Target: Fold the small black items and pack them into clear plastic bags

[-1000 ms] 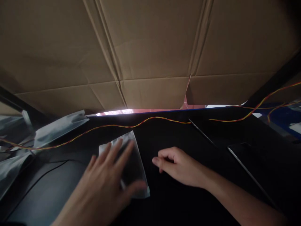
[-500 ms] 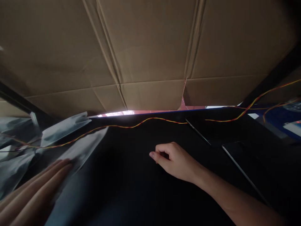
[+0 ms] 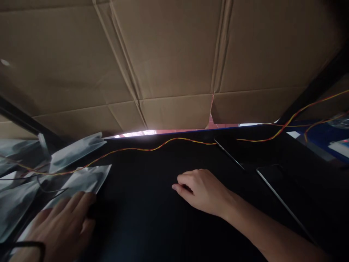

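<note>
My left hand (image 3: 64,223) lies palm down over the near part of a translucent plastic bag (image 3: 94,174) at the lower left. Its fingers are loosely stretched, a little bent at the tips, and slightly blurred. My right hand (image 3: 200,191) rests on the black tabletop (image 3: 141,218) near the middle, fingers curled in and thumb alongside, with nothing visible in it. To its right lie two dark, flat, phone-like devices, the nearer one (image 3: 280,196) and the farther one (image 3: 231,156). What the bag contains cannot be made out.
More plastic bags (image 3: 77,151) are heaped at the left edge. A twisted red-and-yellow wire (image 3: 152,149) runs across the back of the table. Behind it stands a cardboard sheet (image 3: 174,65), with dark frame bars (image 3: 313,85) at the sides. A blue tray-like item (image 3: 327,134) sits far right.
My left hand has moved right and turned its back upward. The bag beneath it now lies flatter on the table. My right hand has stayed nearly still, its fingers slightly more closed.
</note>
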`<act>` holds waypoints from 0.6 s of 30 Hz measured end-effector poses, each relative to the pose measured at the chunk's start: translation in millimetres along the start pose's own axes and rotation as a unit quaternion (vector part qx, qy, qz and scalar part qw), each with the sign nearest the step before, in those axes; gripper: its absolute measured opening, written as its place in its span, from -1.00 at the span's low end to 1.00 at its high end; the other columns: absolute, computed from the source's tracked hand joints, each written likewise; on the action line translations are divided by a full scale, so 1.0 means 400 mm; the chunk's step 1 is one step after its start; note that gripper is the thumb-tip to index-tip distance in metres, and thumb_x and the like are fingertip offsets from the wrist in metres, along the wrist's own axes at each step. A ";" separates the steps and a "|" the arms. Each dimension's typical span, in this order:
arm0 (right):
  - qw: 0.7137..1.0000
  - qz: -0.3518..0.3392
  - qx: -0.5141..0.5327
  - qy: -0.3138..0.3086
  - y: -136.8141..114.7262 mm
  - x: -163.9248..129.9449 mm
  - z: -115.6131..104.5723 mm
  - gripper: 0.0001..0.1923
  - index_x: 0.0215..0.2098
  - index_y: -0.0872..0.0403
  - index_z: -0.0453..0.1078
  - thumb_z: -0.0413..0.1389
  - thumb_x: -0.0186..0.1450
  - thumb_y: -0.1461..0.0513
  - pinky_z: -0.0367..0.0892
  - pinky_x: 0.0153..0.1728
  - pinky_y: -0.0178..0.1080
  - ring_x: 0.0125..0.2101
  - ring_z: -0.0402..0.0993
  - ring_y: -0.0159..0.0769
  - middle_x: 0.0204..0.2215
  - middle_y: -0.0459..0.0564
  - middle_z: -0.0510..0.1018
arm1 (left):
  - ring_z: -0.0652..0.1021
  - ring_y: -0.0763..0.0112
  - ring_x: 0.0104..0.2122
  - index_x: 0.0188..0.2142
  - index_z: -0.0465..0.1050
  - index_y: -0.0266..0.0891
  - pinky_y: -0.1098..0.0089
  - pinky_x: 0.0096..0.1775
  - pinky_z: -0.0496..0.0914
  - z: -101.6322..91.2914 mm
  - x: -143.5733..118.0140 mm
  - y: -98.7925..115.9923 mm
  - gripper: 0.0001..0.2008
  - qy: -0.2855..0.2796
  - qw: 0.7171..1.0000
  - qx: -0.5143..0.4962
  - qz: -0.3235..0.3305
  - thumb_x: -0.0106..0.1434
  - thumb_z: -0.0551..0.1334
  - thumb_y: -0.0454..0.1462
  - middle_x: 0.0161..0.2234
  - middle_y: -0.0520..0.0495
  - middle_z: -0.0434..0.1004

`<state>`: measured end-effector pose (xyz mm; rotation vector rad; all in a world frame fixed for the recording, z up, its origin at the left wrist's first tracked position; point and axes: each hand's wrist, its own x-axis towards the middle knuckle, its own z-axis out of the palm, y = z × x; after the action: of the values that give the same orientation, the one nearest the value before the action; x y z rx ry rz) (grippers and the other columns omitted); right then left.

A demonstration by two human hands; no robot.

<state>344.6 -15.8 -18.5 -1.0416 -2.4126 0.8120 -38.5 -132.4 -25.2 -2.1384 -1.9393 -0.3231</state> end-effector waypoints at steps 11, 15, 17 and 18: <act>0.994 -0.005 -0.105 0.040 0.025 0.013 -0.006 -0.72 -0.32 0.04 0.47 0.09 0.57 0.21 0.28 -0.28 -0.16 -0.30 0.53 -0.22 -0.35 -0.04 0.62 | 0.57 -0.09 0.19 0.22 0.46 -0.24 -0.09 0.13 0.52 0.034 0.316 0.380 -0.64 -0.117 0.958 -0.127 0.228 0.48 0.15 -0.28 0.23 -0.31 0.56; 0.988 -0.035 -0.144 0.047 0.047 0.012 -0.007 -0.56 0.23 0.10 0.50 0.19 0.52 0.01 0.33 0.29 0.10 0.31 0.41 0.09 0.25 0.18 0.59 | 0.15 -0.17 0.55 0.51 0.15 -0.25 -0.27 0.45 0.19 0.146 0.338 0.337 -0.31 -0.122 0.941 -0.158 0.273 0.56 0.17 0.02 0.54 -0.36 0.17; 0.986 -0.036 -0.160 0.013 0.065 0.011 0.003 -0.14 0.52 0.13 0.24 0.19 0.47 -0.19 0.07 0.49 0.25 0.54 0.05 0.20 0.52 0.23 0.27 | 0.07 -0.17 0.57 0.59 -0.04 -0.22 -0.33 0.47 0.09 0.173 0.328 0.326 -0.21 -0.120 0.938 -0.167 0.280 0.57 0.15 0.08 0.58 -0.35 0.04; 0.986 -0.025 -0.162 -0.009 0.074 0.011 0.010 -0.02 0.59 0.14 0.09 0.15 0.46 -0.25 -0.03 0.53 0.29 0.58 -0.10 0.22 0.58 0.22 0.13 | 0.05 -0.16 0.58 0.61 -0.12 -0.19 -0.33 0.48 0.08 0.179 0.323 0.323 -0.18 -0.118 0.937 -0.169 0.283 0.58 0.13 0.09 0.59 -0.34 0.00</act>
<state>355.1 2.6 -39.8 -1.0857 -2.6330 0.4200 103.0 0.1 -55.3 -2.9580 -1.3387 -0.3127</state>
